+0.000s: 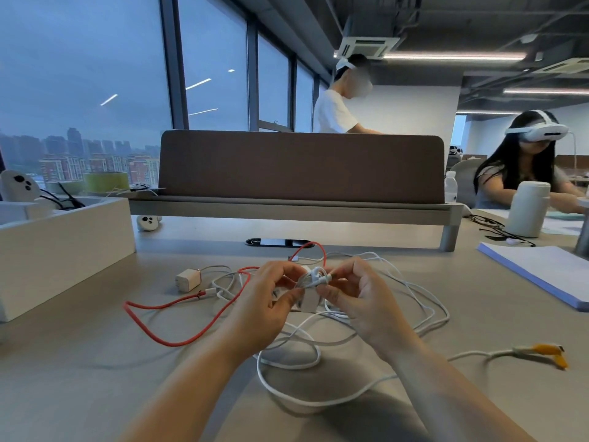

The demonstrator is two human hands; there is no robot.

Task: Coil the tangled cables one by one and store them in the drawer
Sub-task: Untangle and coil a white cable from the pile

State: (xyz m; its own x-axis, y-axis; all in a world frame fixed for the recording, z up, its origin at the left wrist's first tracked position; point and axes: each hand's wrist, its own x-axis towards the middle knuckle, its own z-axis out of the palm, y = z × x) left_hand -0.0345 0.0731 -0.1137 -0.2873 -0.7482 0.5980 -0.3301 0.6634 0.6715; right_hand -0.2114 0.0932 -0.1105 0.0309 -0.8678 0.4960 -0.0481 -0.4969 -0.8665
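A tangle of white cables [318, 339] lies on the grey desk in front of me, mixed with a red cable [165, 330]. My left hand [264, 301] and my right hand [360, 295] meet above the tangle, both pinching a small wound bundle of white cable [314, 279] with a white plug block hanging under it. A small white charger [188, 280] lies left of the hands. A white cable with yellow connectors [548, 352] trails off to the right. The white open drawer box [63, 244] stands at the left.
A brown desk divider [299, 167] closes the far side. A white notepad [541, 275] lies at the right, a white bottle [527, 208] behind it. White controllers [148, 222] sit near the drawer box. Two people with headsets work beyond the divider and at the right.
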